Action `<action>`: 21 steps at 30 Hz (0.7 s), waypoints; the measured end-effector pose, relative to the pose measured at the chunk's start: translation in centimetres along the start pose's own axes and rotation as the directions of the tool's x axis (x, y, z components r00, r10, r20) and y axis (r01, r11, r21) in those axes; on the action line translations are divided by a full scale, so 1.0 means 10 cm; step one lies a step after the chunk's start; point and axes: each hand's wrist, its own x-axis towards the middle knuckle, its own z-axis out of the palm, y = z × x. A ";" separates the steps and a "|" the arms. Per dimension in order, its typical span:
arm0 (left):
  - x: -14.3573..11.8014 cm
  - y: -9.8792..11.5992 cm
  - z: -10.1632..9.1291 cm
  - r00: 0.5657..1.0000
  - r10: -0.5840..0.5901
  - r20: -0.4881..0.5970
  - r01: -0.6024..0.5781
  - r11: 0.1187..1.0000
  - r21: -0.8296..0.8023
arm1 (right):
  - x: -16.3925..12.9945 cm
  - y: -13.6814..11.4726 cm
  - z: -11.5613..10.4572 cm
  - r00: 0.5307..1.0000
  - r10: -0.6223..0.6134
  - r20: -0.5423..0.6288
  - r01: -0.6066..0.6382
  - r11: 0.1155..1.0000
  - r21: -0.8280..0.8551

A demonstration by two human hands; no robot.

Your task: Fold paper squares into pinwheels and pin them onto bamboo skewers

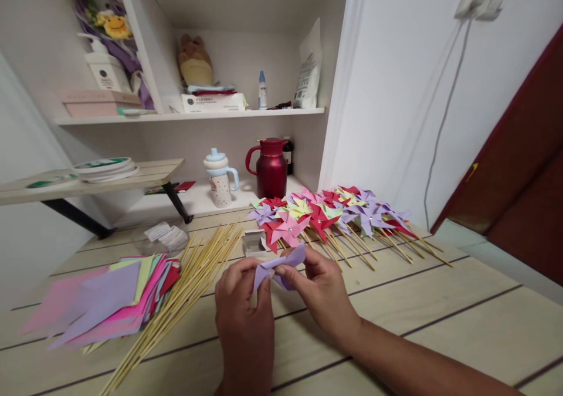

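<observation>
Bottom centre of frame: we pinch purple paper piece [278,268] between both hands above wooden table [440,320]. Left hand [244,308] grips its left flap, right hand [319,290] grips right side, fingers closed on folds. Bamboo sticks [185,290] just left of hands, coloured paper stack [105,302] lower left. Finished pinwheels [334,214] centre right, small white box [255,243] just above hands.

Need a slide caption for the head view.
Both hands, left and right, fold a lilac paper piece beside bamboo sticks and finished pinwheels.
</observation>
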 end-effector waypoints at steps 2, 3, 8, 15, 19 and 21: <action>-0.01 -0.01 0.00 1.000 -0.011 0.002 0.011 1.000 0.019 | 0.00 -0.02 -0.01 1.000 -0.019 0.001 0.019 0.998 -0.052; -0.01 -0.01 0.00 1.000 -0.003 -0.002 0.003 1.000 0.025 | -0.01 -0.03 -0.01 1.000 -0.028 0.003 0.028 0.997 -0.077; -0.04 0.02 0.01 0.994 0.091 -0.055 -0.089 0.995 0.046 | -0.03 -0.03 0.01 0.998 -0.064 -0.018 0.060 0.984 -0.167; 0.02 0.01 0.02 0.991 -0.134 -0.014 0.134 0.991 -0.018 | -0.01 0.05 0.06 0.999 -0.008 -0.044 0.006 0.999 -0.034; 0.07 0.01 0.01 0.985 -0.174 0.005 0.174 0.984 -0.047 | 0.03 0.05 0.07 0.999 0.034 -0.011 -0.033 0.996 0.083; 0.07 0.02 0.01 0.989 -0.148 -0.007 0.148 0.988 -0.051 | 0.03 0.05 0.06 0.999 0.050 -0.007 -0.049 0.994 0.093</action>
